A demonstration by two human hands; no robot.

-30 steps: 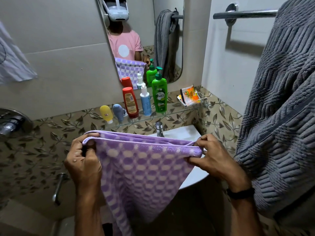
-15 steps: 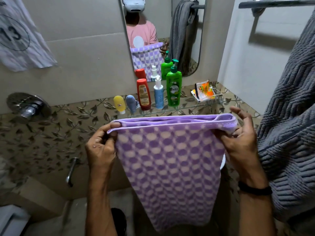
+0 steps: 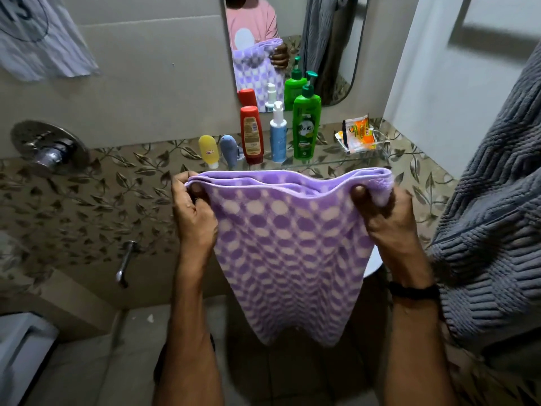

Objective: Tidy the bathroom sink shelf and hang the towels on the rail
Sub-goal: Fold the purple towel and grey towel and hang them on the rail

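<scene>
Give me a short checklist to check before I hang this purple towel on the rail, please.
1. Left hand grips towel corner: ok.
2. Right hand grips other corner: ok.
3. Towel folded, top edges together: ok.
4. Towel clear of the bottles on the shelf: ok.
5. Free space on the rail: cannot tell, rail is out of view.
6. Grey towel hangs close at right, may block the way: not ok.
</scene>
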